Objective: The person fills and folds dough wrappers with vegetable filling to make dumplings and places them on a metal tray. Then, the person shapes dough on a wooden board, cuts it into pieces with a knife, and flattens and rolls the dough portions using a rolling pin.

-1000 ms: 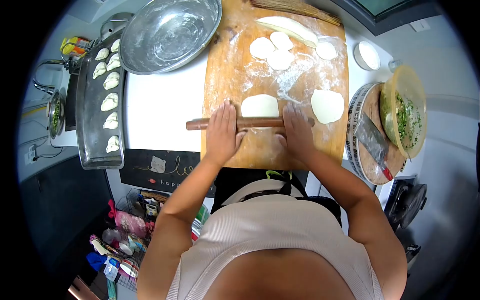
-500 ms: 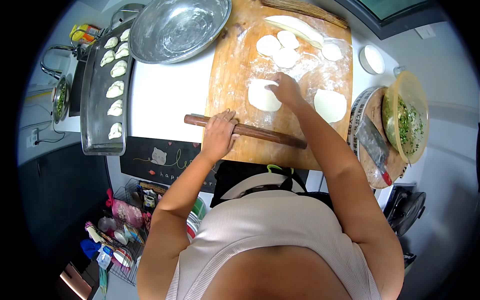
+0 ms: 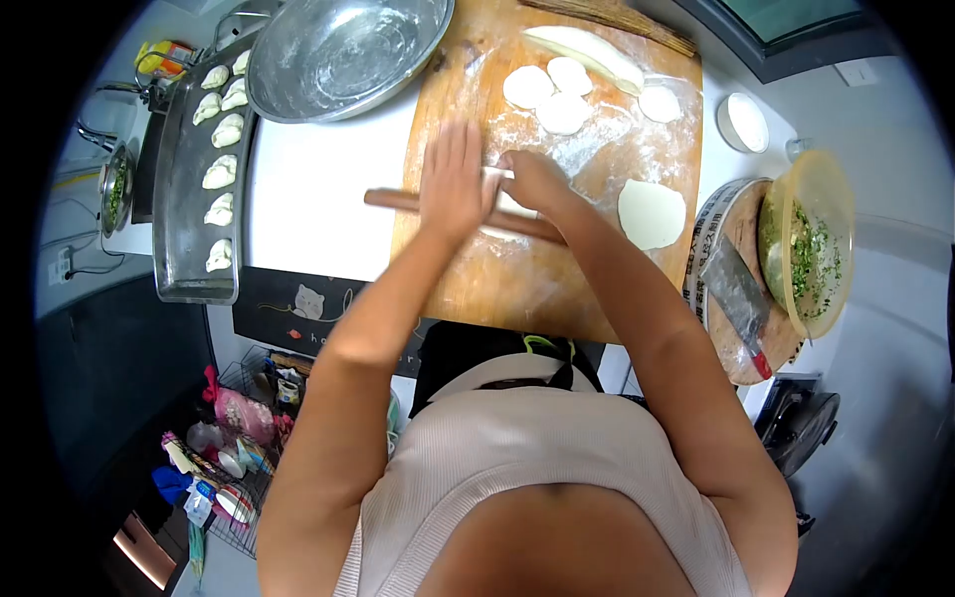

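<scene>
My left hand [image 3: 455, 184] lies flat across the wooden rolling pin [image 3: 391, 199], its fingers stretched out toward the far side of the board. Under the pin is a dough wrapper [image 3: 510, 205], mostly hidden by the pin and my hands. With bent fingers, my right hand [image 3: 534, 182] pinches the wrapper's far edge. A second rolled wrapper [image 3: 653, 214] rests to the right on the floured wooden board [image 3: 477, 298]. Beyond my hands are several small flattened dough rounds [image 3: 563, 113] and a long dough strip [image 3: 587, 57].
At left stands a metal tray [image 3: 171, 229] with several filled dumplings; a large metal bowl [image 3: 348, 60] is beside it. To the right, a cleaver [image 3: 738, 289] and a yellowish bowl of chopped green filling [image 3: 816, 244] rest on a round chopping block [image 3: 731, 348]. A small white bowl [image 3: 742, 123] sits behind.
The rolling pin has moved away from me onto the wrapper. My left hand went with it, its fingers now straightened. My right hand has shifted slightly left and toward me, still at the wrapper's edge.
</scene>
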### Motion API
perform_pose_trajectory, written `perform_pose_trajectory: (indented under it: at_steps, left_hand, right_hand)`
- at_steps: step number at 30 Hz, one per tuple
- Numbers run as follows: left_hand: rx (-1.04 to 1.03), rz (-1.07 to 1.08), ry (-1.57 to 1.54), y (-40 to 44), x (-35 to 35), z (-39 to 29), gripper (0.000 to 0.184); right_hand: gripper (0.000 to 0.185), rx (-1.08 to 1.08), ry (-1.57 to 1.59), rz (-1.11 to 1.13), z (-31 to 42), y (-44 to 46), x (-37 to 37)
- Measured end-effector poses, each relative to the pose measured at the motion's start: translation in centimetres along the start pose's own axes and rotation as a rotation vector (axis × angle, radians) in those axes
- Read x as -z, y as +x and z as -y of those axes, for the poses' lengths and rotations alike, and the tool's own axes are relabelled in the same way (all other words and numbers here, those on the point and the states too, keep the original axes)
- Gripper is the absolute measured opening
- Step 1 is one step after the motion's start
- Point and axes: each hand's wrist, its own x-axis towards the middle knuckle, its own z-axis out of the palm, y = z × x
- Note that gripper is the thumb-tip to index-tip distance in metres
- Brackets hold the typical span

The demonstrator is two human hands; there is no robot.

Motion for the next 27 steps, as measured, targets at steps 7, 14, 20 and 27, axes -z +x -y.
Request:
perform_pose_trajectory:
  at_steps: [7,14,20,27]
  left_hand:
    - [-0.056,0.217,0.017,-8.9,1.2,-0.6,0.071]
    - [0.038,-0.016,-0.026,0.9,-1.6,-0.7,0.07]
    - [-0.051,0.17,-0.087,-10.6,2.1,-1.6,0.075]
    - [-0.003,0.022,0.05,-0.7,-1.4,-1.4,0.071]
  right_hand:
    - [0.047,-0.086,0.368,0.179,-5.0,-1.1,0.9]
    - [0.042,0.137,0.184,0.085,-2.1,0.4,1.0]
    - [0.045,-0.108,0.324,0.001,-6.1,-0.6,-0.3]
    - [0.049,0.105,-0.001,0.171,-4.9,-1.3,2.6]
